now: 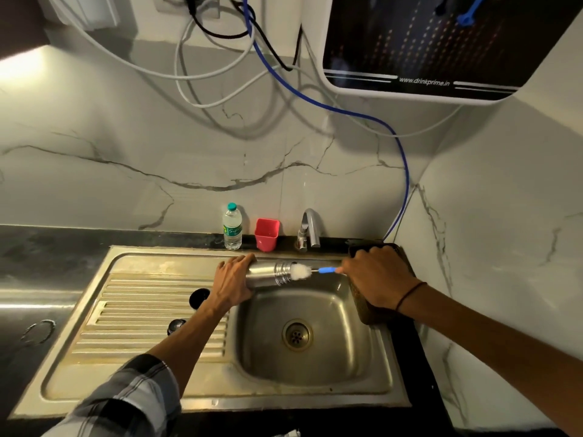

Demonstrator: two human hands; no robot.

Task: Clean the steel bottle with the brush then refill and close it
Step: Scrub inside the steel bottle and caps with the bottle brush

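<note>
My left hand (pixel 232 280) grips the steel bottle (pixel 268 274), which lies sideways above the far edge of the sink basin (pixel 347 351) with its open threaded mouth pointing right. My right hand (pixel 373 279) holds the blue handle of the bottle brush (pixel 326 270). The brush's white bristle head (pixel 299 271) sits right at the bottle's mouth, partly inside. A round black cap (pixel 199 297) lies on the ribbed drainboard near my left wrist.
A tap (pixel 310 228) stands behind the basin. A pink cup (pixel 266 234) and a small plastic water bottle (pixel 232 227) stand at the wall. A wall-mounted water purifier (pixel 419 45) hangs at the upper right, with hoses and cables trailing. A small knob (pixel 175 325) sits on the drainboard.
</note>
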